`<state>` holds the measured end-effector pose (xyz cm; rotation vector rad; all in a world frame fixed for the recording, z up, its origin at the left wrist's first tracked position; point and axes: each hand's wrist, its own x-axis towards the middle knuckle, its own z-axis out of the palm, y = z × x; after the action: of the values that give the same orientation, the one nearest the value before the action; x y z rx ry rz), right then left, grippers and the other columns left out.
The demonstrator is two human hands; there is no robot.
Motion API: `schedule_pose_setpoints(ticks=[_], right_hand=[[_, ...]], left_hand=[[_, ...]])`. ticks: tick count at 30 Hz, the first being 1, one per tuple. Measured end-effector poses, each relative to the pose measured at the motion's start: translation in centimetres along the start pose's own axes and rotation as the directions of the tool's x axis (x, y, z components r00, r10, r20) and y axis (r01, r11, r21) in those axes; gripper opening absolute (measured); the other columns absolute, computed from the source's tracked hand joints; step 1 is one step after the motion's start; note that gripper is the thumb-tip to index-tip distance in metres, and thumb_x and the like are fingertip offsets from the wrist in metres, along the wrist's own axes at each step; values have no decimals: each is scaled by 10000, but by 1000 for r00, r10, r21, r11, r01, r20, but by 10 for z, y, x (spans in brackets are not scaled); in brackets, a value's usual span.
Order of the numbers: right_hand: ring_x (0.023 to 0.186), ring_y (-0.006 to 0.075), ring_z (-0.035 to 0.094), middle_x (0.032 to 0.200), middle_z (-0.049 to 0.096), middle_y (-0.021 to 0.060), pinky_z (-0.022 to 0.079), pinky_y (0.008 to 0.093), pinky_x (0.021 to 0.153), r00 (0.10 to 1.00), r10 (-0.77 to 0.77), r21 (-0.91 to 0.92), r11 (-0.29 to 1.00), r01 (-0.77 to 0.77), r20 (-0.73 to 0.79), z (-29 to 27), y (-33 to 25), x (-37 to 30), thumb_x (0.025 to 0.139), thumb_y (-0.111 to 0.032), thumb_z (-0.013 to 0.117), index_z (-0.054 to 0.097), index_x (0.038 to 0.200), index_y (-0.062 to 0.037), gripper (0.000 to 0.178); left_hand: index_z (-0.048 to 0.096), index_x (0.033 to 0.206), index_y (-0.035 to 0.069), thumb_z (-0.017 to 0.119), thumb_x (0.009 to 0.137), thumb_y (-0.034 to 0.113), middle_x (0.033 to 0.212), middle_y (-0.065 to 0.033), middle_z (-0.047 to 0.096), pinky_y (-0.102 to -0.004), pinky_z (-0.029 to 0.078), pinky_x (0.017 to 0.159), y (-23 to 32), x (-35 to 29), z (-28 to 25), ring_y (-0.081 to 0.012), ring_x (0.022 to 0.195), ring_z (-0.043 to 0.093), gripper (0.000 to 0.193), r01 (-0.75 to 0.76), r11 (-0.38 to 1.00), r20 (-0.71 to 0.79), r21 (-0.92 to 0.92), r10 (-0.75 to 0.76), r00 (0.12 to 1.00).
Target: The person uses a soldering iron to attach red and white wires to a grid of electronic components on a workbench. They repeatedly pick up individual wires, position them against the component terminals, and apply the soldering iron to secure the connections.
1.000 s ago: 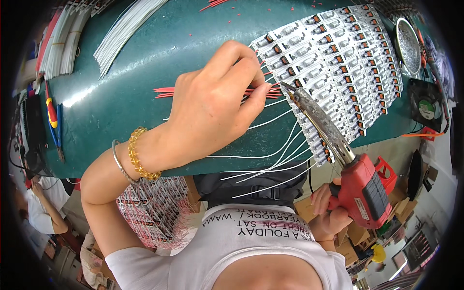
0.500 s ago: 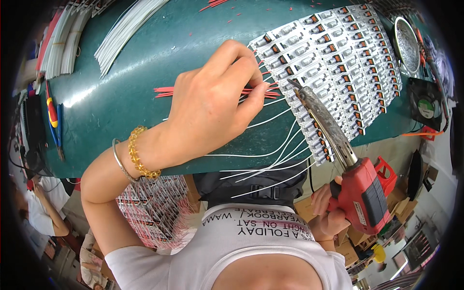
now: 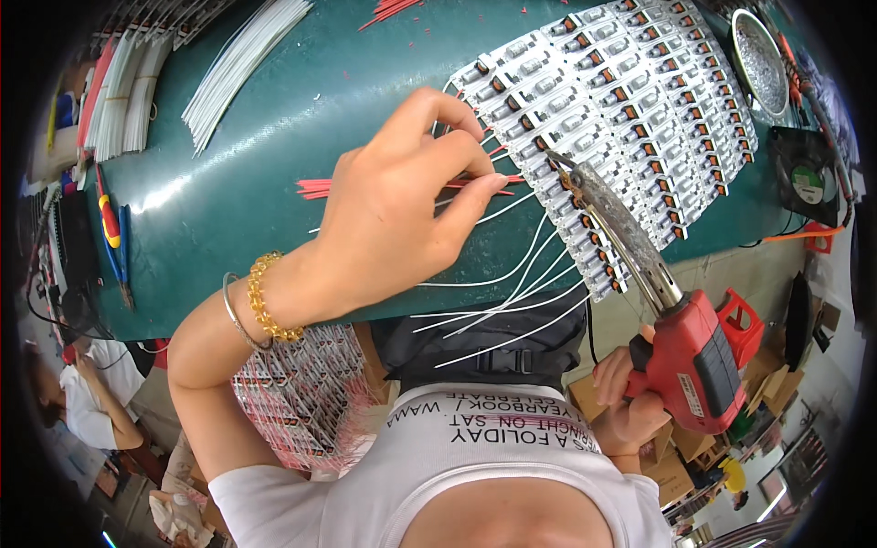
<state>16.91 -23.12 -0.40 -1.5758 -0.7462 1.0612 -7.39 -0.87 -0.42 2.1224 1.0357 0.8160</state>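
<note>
My left hand [image 3: 393, 205] is over the green table, its thumb and forefinger pinched at the left edge of a large panel of small circuit modules [image 3: 580, 121]. A thin wire appears to be between the fingertips, though the fingers hide most of it. Beneath the hand lies a bundle of red wires [image 3: 313, 188]. Several white wires [image 3: 493, 315] hang from the panel's near left edge. My right hand [image 3: 630, 397] is closed round the handle of a red and black soldering gun [image 3: 696, 365], whose tip reaches the modules just right of my left fingertips.
Farther left lie white wires [image 3: 239, 68] and bundled wires [image 3: 123, 100]. Pliers with blue handles [image 3: 117, 247] and a red-yellow screwdriver [image 3: 108, 219] are at the left. A metal bowl [image 3: 760, 68] and a small black fan [image 3: 806, 176] stand right. More wired modules [image 3: 297, 393] sit below the table edge.
The panel has shifted slightly left in view. My left fingers have loosened their bend a little, still pinched near the edge. The soldering gun's tip stays over the modules near that edge.
</note>
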Motion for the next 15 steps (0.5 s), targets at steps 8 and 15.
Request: schedule_pose_setpoints(ticks=[8, 15], right_hand=[[378, 112, 408, 460, 414, -5, 343, 241, 406, 981, -150, -219, 960, 174, 123, 28, -24, 10, 768, -629, 567, 441, 1142, 56, 790], [376, 124, 424, 472, 436, 4, 369, 248, 418, 981, -100, -10, 995, 103, 164, 28, -25, 14, 773, -577, 611, 458, 1051, 34, 689]], left_hand=[[601, 779, -7, 676, 748, 2, 910, -95, 560, -256, 467, 554, 6, -1, 12, -155, 680, 573, 82, 33, 999, -62, 34, -31, 998], [596, 768, -4, 676, 745, 6, 880, -90, 567, -264, 471, 552, 7, 0, 15, -179, 641, 576, 84, 26, 998, -77, 64, -21, 997]])
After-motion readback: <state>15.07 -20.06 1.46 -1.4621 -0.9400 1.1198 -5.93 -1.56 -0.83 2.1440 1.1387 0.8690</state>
